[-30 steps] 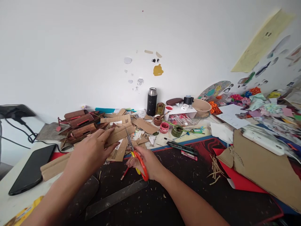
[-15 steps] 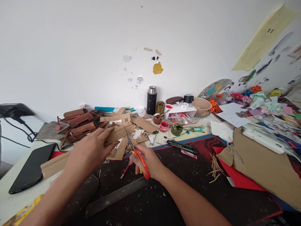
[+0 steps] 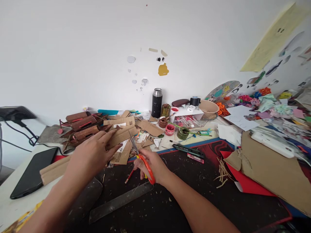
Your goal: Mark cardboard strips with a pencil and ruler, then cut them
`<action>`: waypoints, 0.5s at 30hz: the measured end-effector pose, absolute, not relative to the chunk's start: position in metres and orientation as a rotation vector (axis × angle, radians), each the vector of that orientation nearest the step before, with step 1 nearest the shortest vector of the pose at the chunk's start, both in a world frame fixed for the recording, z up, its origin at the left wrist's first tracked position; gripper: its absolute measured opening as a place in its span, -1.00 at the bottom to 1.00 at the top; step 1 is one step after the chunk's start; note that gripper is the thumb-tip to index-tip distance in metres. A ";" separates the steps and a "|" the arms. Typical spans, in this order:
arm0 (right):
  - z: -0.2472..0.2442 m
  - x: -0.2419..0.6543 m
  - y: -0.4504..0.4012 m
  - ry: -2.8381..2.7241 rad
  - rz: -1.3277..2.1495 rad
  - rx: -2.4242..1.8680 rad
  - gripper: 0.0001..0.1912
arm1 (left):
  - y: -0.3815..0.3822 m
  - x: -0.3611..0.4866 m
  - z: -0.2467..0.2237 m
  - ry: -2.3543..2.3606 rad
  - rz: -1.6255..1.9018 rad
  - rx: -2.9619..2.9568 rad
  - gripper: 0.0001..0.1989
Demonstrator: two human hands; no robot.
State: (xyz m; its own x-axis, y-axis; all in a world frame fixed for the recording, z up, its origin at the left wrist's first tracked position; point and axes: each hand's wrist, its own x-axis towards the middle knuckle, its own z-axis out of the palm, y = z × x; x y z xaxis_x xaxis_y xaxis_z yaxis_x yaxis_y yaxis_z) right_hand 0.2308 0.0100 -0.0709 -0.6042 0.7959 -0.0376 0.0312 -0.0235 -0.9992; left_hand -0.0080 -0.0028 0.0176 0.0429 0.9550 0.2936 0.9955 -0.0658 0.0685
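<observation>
My left hand (image 3: 93,152) is closed on a long folded cardboard strip (image 3: 122,135). One end of the strip points toward the scissors and the other sticks out behind my wrist on the left. In my right hand (image 3: 153,165) are scissors (image 3: 147,168) with orange and yellow handles, my fingers through the loops. Their blades point up and away, with the tips at the right end of the strip; whether they grip the cardboard I cannot tell. Below the hands a clear ruler (image 3: 120,201) lies on the dark mat (image 3: 167,213).
Brown cardboard models (image 3: 85,124) and cardboard scraps (image 3: 150,127) lie behind my hands. Open paint jars (image 3: 169,130) and a black thermos (image 3: 157,105) stand beyond. A box cutter (image 3: 188,150) is to the right, a large cardboard sheet (image 3: 269,171) farther right. A phone (image 3: 34,173) lies left.
My left hand has drawn the cardboard strip slightly to the left, so its right end sits closer to the scissor tips. My right hand and the scissors have barely moved.
</observation>
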 end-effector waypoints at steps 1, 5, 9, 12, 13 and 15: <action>-0.071 0.231 0.010 -1.672 1.685 -0.864 -0.29 | -0.003 -0.007 0.017 -2.033 -0.393 -2.152 -0.37; -0.072 0.231 0.010 -1.648 1.702 -0.859 -0.33 | -0.003 -0.006 0.016 -2.027 -0.370 -2.162 -0.37; -0.070 0.232 0.010 -1.634 1.719 -0.867 -0.31 | -0.004 -0.006 0.015 -2.023 -0.357 -2.148 -0.38; -0.070 0.231 0.010 -1.619 1.725 -0.867 -0.29 | -0.004 -0.007 0.014 -2.029 -0.354 -2.132 -0.39; -0.070 0.231 0.010 -1.619 1.722 -0.865 -0.30 | -0.003 -0.007 0.014 -2.029 -0.355 -2.129 -0.39; -0.070 0.231 0.010 -1.627 1.716 -0.864 -0.30 | -0.003 -0.008 0.014 -2.021 -0.360 -2.132 -0.38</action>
